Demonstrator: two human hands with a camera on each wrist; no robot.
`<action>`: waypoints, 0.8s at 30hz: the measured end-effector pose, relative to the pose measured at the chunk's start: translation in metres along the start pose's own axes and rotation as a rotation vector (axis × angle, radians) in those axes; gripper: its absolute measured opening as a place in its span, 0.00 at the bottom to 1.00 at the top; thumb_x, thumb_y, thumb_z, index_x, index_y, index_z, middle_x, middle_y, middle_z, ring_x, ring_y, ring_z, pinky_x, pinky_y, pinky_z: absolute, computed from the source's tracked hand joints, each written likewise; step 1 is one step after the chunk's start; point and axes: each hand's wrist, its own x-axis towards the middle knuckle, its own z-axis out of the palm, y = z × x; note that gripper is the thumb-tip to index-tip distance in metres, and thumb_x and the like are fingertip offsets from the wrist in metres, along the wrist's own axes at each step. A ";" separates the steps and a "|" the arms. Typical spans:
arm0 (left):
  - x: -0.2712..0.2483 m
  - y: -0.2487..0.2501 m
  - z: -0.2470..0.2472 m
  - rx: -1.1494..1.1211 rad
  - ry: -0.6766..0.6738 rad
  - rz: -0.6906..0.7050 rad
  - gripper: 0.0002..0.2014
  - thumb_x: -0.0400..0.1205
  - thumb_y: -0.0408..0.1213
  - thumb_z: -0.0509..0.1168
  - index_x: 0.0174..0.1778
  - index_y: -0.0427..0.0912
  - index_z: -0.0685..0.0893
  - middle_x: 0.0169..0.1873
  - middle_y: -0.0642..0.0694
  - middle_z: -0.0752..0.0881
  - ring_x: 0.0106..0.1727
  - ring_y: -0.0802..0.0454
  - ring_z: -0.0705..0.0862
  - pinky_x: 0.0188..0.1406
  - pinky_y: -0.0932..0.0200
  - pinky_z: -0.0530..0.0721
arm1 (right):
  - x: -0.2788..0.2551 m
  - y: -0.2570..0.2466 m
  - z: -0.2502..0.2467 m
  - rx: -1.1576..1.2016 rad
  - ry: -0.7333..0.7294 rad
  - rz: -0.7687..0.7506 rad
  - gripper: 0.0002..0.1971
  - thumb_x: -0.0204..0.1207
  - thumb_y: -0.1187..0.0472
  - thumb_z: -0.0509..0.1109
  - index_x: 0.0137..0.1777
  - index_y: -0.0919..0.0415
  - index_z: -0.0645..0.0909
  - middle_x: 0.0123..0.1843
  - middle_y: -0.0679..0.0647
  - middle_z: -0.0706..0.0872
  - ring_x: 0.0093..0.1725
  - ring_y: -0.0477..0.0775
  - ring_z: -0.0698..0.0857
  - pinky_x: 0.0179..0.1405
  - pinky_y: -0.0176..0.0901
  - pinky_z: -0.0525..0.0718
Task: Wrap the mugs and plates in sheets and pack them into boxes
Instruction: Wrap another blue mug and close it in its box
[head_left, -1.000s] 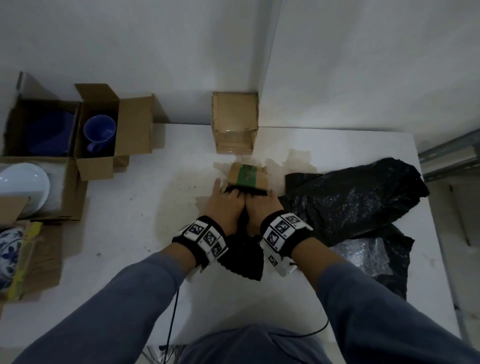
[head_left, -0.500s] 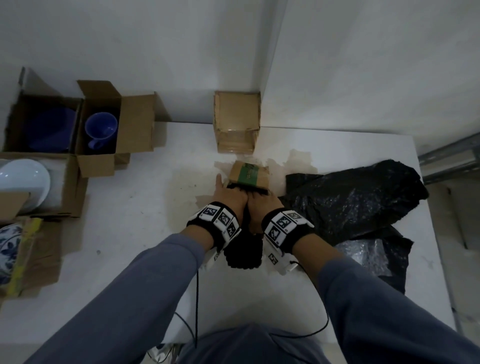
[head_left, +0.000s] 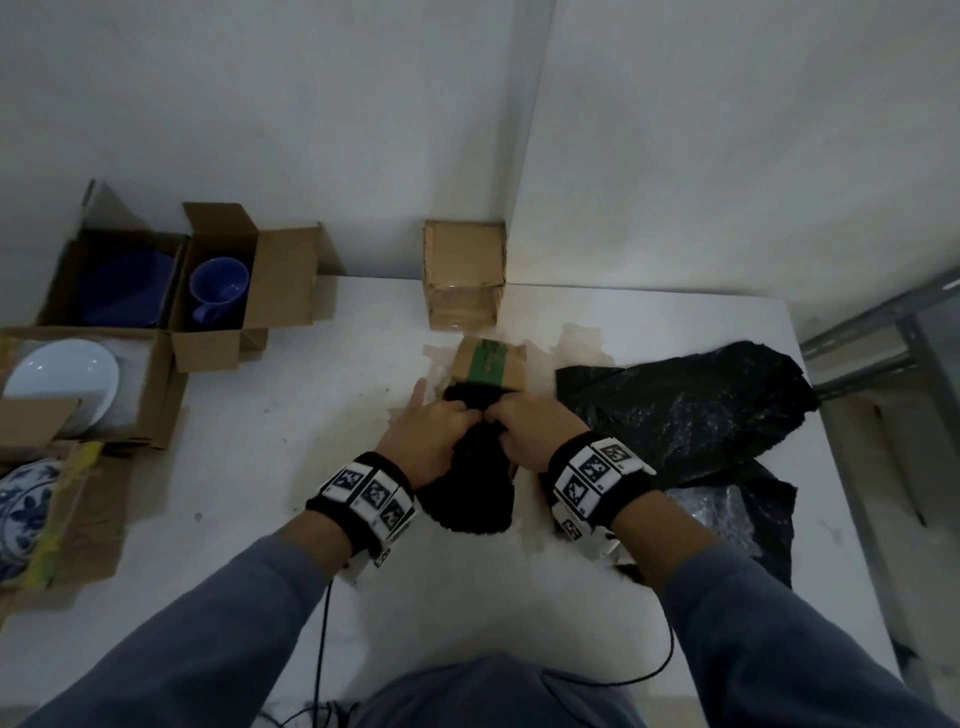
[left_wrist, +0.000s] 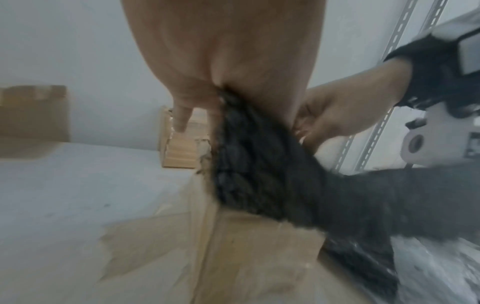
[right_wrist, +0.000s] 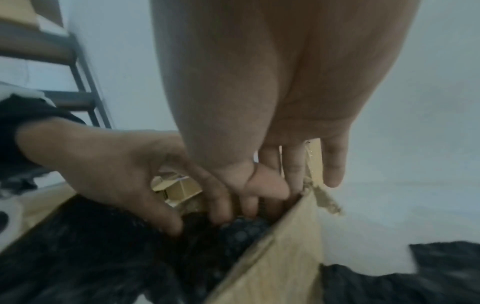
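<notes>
A black bubble-wrap bundle (head_left: 470, 483) is being pushed into a small brown cardboard box (head_left: 488, 364) on the white surface (head_left: 291, 436). It is gripped by curled fingers of left hand (head_left: 426, 441) and right hand (head_left: 535, 431). Judged next: seating it fully and folding the flaps.

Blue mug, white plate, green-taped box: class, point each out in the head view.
blue mug (head_left: 218, 283), head view, inner bowl.
white plate (head_left: 62, 374), head view, centre.
green-taped box (head_left: 491, 361), head view, green tape strip.

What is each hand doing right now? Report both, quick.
Left hand: grips the black bubble-wrap bundle at the box.
Right hand: fingers curled round the same bundle.
</notes>
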 end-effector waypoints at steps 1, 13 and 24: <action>-0.005 -0.002 0.003 0.000 0.021 0.009 0.24 0.77 0.31 0.62 0.68 0.53 0.81 0.60 0.51 0.84 0.63 0.48 0.82 0.75 0.42 0.63 | -0.004 0.003 -0.002 -0.082 0.030 -0.026 0.15 0.75 0.63 0.65 0.61 0.53 0.83 0.58 0.54 0.84 0.58 0.60 0.84 0.56 0.51 0.82; -0.023 0.022 -0.020 0.040 0.154 -0.044 0.13 0.78 0.37 0.62 0.57 0.54 0.83 0.56 0.53 0.82 0.59 0.49 0.80 0.59 0.51 0.70 | -0.033 -0.029 0.028 0.164 -0.021 -0.007 0.07 0.73 0.52 0.75 0.46 0.55 0.87 0.43 0.54 0.87 0.40 0.56 0.85 0.39 0.46 0.84; -0.064 0.034 0.023 -0.139 0.169 -0.007 0.12 0.75 0.29 0.67 0.44 0.52 0.90 0.45 0.54 0.89 0.44 0.49 0.87 0.40 0.60 0.74 | -0.026 -0.007 0.021 -0.173 0.227 -0.140 0.17 0.69 0.57 0.74 0.60 0.53 0.84 0.61 0.52 0.78 0.63 0.57 0.74 0.62 0.49 0.72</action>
